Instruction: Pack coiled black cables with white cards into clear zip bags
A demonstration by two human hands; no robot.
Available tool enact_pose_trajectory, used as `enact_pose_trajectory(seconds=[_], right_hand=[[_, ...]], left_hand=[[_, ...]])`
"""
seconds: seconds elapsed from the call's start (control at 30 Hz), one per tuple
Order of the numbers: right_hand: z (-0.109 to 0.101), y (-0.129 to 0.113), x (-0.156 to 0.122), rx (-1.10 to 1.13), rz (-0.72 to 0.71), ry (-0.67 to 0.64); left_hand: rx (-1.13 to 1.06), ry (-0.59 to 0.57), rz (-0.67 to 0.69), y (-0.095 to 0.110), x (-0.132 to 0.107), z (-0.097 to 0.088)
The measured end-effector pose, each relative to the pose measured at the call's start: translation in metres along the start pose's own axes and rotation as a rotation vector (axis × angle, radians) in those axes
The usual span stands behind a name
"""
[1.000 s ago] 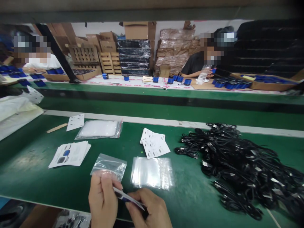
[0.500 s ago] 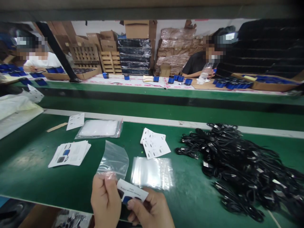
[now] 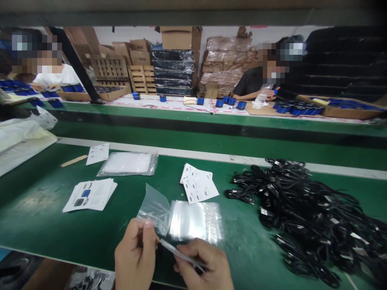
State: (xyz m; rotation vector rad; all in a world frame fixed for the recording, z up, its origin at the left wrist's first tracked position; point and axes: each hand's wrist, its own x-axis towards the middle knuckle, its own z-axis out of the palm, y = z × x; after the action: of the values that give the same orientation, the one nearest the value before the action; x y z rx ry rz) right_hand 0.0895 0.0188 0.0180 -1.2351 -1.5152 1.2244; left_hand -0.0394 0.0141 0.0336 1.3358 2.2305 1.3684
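Observation:
Near the front edge of the green table, my left hand (image 3: 137,249) pinches a clear plastic bag (image 3: 155,207) between thumb and fingers. My right hand (image 3: 202,262) grips a folded printed leaflet (image 3: 178,251), seen nearly edge-on. The leaflet's left end is close to my left fingertips; whether it touches the bag I cannot tell. Just beyond my right hand lies a stack of clear plastic bags (image 3: 195,221). Behind that stack are a few white printed sheets (image 3: 199,185). A pile of leaflets (image 3: 89,195) with a blue speaker picture lies to the left.
Bundled black cables (image 3: 302,213) form a large heap on the right. A filled clear bag (image 3: 128,163), a single printed sheet (image 3: 97,154) and a wooden stick (image 3: 74,160) lie farther back. Across the line, people work at a bench with blue cylinders (image 3: 219,103).
My right hand has turned the leaflet from face-up to nearly edge-on and shifted slightly right. The bag in my left hand has moved a little right, towards the bag stack.

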Motion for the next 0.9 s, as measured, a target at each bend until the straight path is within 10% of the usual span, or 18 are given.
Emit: enact_pose_trajectory(seconds=[0.13,0.43,0.7,0.9], right_hand=[[-0.011,-0.004,-0.001,-0.177,-0.425,0.100],[-0.013,0.005,0.000,-0.585,-0.613,0.267],[-0.022,0.000,0.004,-0.839,-0.341,-0.006],[-0.046,-0.005,-0.004,-0.515,-0.189,-0.256]], left_hand=[[0.048,-0.069,0.084,-0.005,-0.004,-0.001],[0.195,-0.146,0.492,-0.006,-0.021,0.009],[0.193,-0.222,0.731,-0.009,-0.020,0.014],[0.194,-0.257,0.648,-0.016,-0.025,0.017]])
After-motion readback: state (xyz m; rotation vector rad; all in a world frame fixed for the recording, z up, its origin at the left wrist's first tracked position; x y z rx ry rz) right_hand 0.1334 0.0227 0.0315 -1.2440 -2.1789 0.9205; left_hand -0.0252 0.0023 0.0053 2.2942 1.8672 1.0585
